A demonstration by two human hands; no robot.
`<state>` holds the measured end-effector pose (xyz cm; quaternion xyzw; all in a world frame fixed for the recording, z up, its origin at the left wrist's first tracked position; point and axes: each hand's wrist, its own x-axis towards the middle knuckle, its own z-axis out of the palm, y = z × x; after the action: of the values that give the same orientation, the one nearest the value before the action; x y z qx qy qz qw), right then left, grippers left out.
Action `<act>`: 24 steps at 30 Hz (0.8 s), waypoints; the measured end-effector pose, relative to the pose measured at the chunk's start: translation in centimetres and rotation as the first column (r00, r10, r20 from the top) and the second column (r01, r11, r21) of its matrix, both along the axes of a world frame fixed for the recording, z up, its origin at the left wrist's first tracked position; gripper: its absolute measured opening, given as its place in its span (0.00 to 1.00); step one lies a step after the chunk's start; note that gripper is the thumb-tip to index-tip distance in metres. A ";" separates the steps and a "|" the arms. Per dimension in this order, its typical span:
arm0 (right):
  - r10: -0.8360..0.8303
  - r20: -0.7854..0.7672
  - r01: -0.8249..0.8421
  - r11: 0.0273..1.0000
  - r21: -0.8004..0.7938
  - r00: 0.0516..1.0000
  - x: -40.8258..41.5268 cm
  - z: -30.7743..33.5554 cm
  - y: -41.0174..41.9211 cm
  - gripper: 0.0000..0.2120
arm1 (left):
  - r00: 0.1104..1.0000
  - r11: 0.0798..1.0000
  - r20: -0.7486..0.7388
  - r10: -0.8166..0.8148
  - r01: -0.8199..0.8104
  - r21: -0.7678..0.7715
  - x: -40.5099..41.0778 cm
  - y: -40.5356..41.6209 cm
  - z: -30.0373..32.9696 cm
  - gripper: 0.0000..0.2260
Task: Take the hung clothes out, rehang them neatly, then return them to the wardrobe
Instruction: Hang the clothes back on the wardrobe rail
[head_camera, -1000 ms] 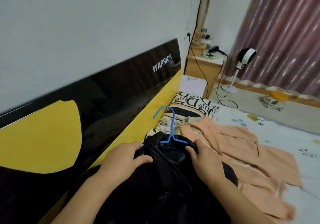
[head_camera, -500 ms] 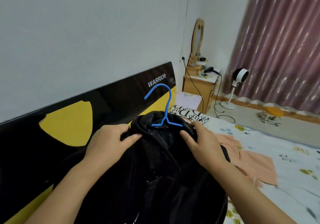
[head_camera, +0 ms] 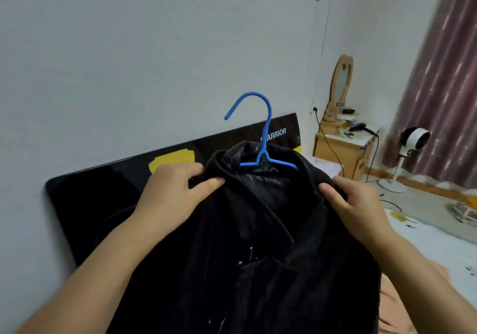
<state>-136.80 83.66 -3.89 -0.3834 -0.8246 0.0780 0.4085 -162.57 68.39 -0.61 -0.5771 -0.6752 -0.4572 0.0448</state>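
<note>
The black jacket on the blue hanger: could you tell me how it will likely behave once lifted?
The black jacket looks floppy: it sags in folds below both hands. Its shiny collar may slip along the blue hanger. It seems fairly heavy, since the left hand and right hand both grip it.

Both hands pinch black jacket shoulders on blue hanger.
</note>
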 end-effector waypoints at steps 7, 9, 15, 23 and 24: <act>-0.051 -0.066 0.065 0.973 0.222 0.996 -0.9 2.4 -7.2 0.25 | 1.000 1.000 0.002 0.022 -0.022 0.013 -0.1 -8.0 1.2 0.15; -0.031 -0.079 0.051 0.963 0.265 0.996 -1.3 2.8 -9.4 0.24 | 0.999 0.999 0.020 0.038 -0.038 0.014 -0.2 -10.6 1.0 0.15; -0.001 -0.029 0.009 0.956 0.295 1.000 -2.2 3.0 -15.7 0.25 | 0.995 0.996 0.032 0.094 -0.094 -0.001 0.7 -18.6 0.5 0.12; 0.102 -0.036 -0.088 0.953 0.289 0.994 -2.2 3.7 -21.7 0.25 | 0.979 0.968 0.073 0.190 -0.174 -0.181 2.7 -28.4 1.1 0.06; 0.123 -0.042 -0.106 0.953 0.284 0.991 -2.2 3.8 -22.4 0.25 | 0.974 0.959 0.074 0.216 -0.197 -0.206 3.2 -29.5 1.1 0.06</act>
<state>-139.02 61.29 -0.07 -0.2704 -0.8357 -0.0050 0.4780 -159.41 38.92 0.53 -0.4825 -0.7750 -0.4080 0.0023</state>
